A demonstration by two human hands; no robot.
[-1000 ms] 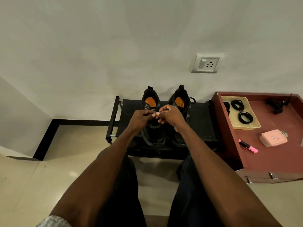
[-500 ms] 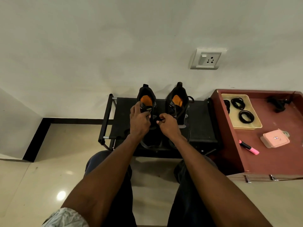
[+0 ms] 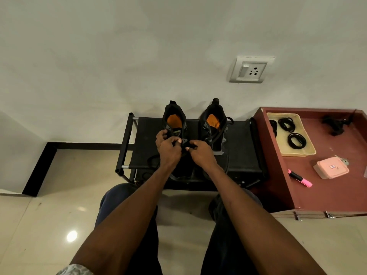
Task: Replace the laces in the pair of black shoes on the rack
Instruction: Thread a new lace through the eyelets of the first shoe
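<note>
On the black rack (image 3: 240, 149) against the wall, the pair of black shoes stands side by side, heels toward the wall. My left hand (image 3: 167, 148) grips the lacing area of the left shoe (image 3: 174, 122), fingers curled around it. My right hand (image 3: 201, 152) pinches a black lace (image 3: 189, 144) at the same shoe. The right shoe (image 3: 215, 124) stands untouched just beside. Spare coiled laces (image 3: 296, 140) lie in a beige tray (image 3: 306, 152) on the red tabletop (image 3: 327, 191).
</note>
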